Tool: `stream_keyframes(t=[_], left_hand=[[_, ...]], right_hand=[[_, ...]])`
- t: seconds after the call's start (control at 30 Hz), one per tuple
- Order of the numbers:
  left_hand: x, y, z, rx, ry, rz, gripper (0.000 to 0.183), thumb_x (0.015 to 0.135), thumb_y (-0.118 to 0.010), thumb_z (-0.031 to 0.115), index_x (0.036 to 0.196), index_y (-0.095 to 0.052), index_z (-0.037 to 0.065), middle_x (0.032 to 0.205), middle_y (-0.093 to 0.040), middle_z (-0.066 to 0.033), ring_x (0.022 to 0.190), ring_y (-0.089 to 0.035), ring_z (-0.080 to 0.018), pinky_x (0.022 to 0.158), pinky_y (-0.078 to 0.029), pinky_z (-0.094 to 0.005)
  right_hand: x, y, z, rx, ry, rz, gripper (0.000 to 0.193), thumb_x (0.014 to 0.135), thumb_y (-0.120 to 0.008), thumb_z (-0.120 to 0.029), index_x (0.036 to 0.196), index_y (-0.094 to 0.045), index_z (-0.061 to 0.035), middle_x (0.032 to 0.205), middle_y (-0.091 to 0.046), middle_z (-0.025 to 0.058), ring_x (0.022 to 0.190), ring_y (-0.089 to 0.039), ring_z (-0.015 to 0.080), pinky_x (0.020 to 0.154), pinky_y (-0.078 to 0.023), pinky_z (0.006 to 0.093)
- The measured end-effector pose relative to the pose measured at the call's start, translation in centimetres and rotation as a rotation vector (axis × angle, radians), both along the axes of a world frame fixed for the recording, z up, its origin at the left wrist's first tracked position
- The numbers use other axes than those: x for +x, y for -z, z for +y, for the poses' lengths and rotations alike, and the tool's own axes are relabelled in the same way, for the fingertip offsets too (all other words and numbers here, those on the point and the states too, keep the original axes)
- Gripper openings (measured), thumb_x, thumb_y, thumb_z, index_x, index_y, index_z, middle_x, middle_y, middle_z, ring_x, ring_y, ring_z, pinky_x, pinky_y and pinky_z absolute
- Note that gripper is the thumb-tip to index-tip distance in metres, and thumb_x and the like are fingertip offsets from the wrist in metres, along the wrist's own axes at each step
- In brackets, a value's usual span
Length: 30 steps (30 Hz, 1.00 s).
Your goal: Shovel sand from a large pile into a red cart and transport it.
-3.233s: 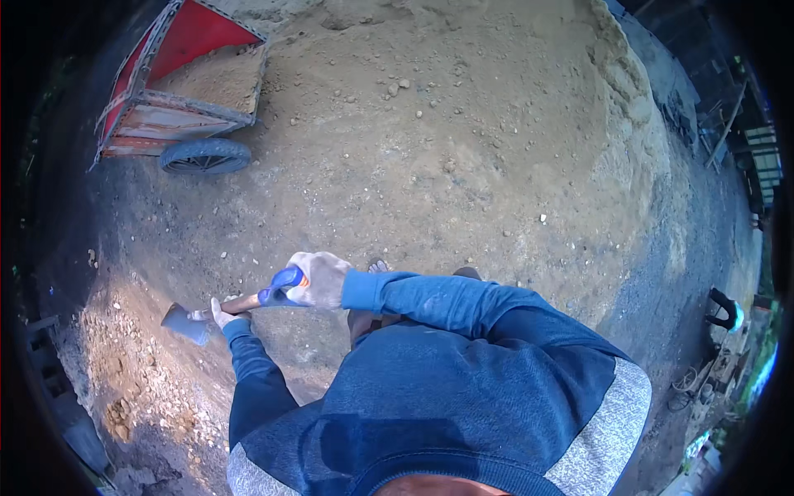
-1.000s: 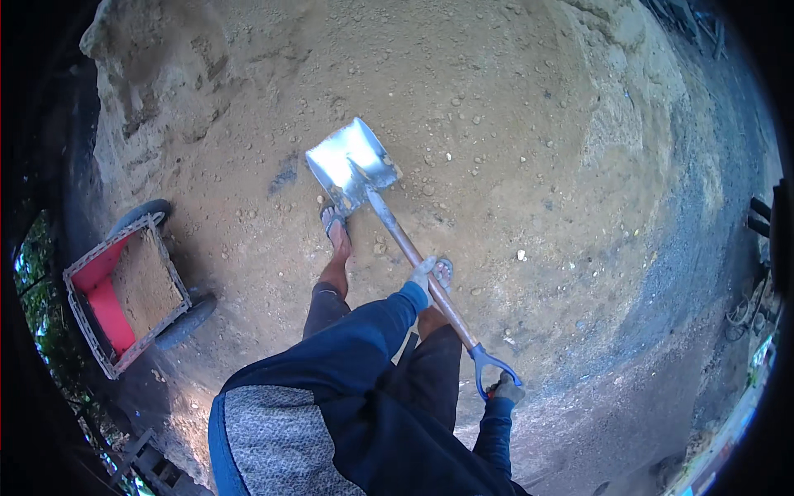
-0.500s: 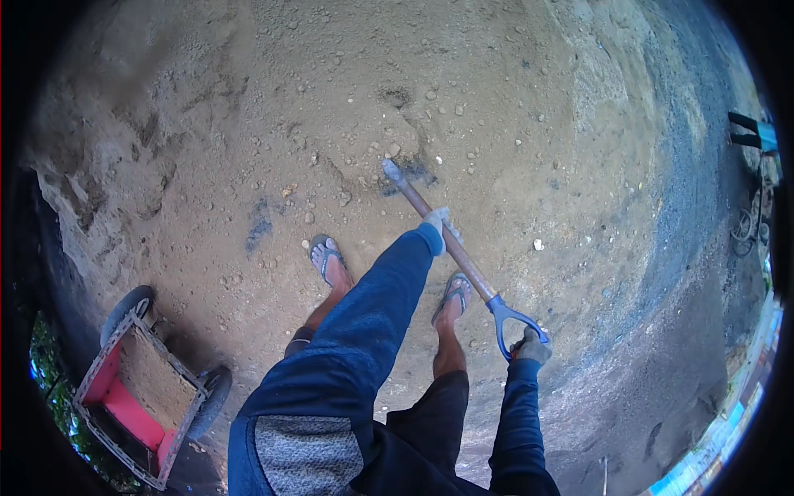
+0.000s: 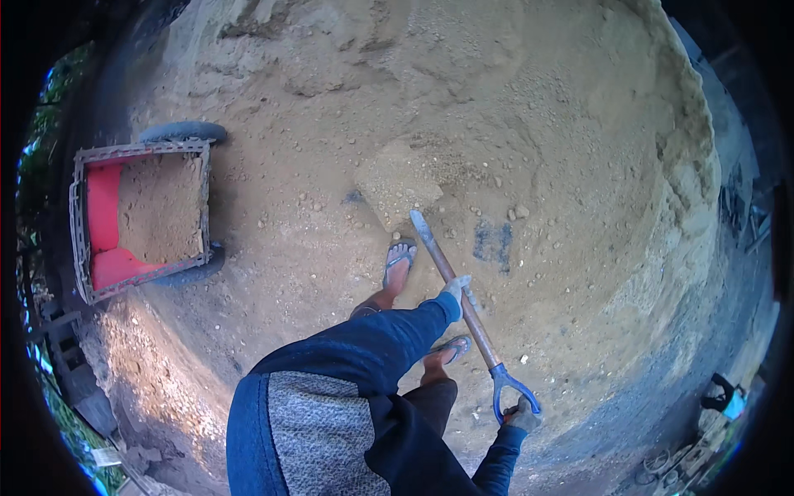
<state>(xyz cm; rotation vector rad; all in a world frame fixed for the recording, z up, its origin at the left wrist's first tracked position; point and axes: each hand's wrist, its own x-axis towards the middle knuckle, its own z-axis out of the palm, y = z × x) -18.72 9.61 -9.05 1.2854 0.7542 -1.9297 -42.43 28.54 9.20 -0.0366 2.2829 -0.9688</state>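
Observation:
I hold a long-handled shovel (image 4: 480, 329) slanting across the front of my body. My left hand (image 4: 456, 288), in a pale glove, is closed round the middle of its wooden shaft. Farther back, my gloved right hand (image 4: 523, 416) grips the blue D-shaped handle (image 4: 514, 388). At the far end, the metal socket meets a patch of loose soil (image 4: 400, 180) whose outline looks like a loaded blade; the blade's own metal is hidden. My feet in flip-flops stand apart on the dirt, just left of the shaft.
On the left stands a two-wheeled cart (image 4: 104, 207) with red inner walls, partly filled with soil. A rough earth bank (image 4: 331, 58) rises ahead, curving round to the right. Loose stones are scattered about. Another person (image 4: 729, 401) is far off at the lower right.
My view has turned left, so the cart sits higher in the picture. The shovel's far end now shows a broad patch of soil. Both hands keep their hold.

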Motion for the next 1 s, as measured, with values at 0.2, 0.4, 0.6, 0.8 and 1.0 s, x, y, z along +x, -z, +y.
stream_keyframes(t=[0.2,0.4,0.6,0.8,1.0], left_hand=[[19.9,-6.6,2.5,0.103,-0.241,-0.408,0.023,0.083,-0.053,0.028,0.068,-0.044,0.013,0.055,-0.045,-0.0049,0.045,-0.047,-0.0259,0.05,-0.045,-0.0481],[39.7,-19.3,2.2,-0.13,-0.539,-0.718,0.027,0.08,-0.06,0.033,0.074,-0.044,0.012,0.058,-0.045,-0.0047,0.048,-0.048,-0.0224,0.05,-0.045,-0.0402],[32.3,-26.3,-2.8,-0.048,-0.506,-0.566,0.027,0.076,-0.063,0.031,0.074,-0.046,0.01,0.061,-0.048,-0.0061,0.055,-0.051,-0.0248,0.056,-0.047,-0.0403],[12.8,-17.3,-5.4,-0.259,-0.529,-0.292,0.03,0.077,-0.06,0.034,0.065,-0.045,0.011,0.058,-0.047,-0.0069,0.055,-0.049,-0.0261,0.061,-0.045,-0.0432],[-12.0,-3.9,3.6,0.103,0.123,0.005,0.024,0.08,-0.059,0.032,0.074,-0.045,0.014,0.054,-0.046,-0.0069,0.05,-0.05,-0.0289,0.059,-0.045,-0.0517]], right_hand=[[9.7,3.5,-8.1,0.025,-0.306,-0.459,0.025,0.069,-0.061,0.005,0.09,-0.048,0.0013,0.062,-0.055,0.0125,0.037,-0.048,0.019,0.032,-0.04,0.0317],[30.9,-6.5,-17.7,-0.189,-0.726,-1.115,0.009,0.074,-0.061,-0.005,0.078,-0.054,-0.0011,0.061,-0.054,0.0068,0.047,-0.053,0.0179,0.045,-0.045,0.0317],[25.2,-19.3,-22.5,-0.543,-1.209,-0.984,0.014,0.073,-0.059,-0.01,0.079,-0.053,-0.0001,0.065,-0.055,0.0065,0.051,-0.054,0.0163,0.051,-0.049,0.03],[4.2,-6.6,-17.1,-0.398,-0.635,-0.514,0.012,0.072,-0.059,-0.004,0.08,-0.051,-0.0003,0.06,-0.055,0.0083,0.047,-0.054,0.0151,0.044,-0.044,0.0275],[-10.5,2.7,6.0,0.104,0.181,-0.072,0.018,0.07,-0.058,0.007,0.085,-0.049,0.0018,0.057,-0.051,0.0083,0.035,-0.045,0.0166,0.029,-0.034,0.0297]])
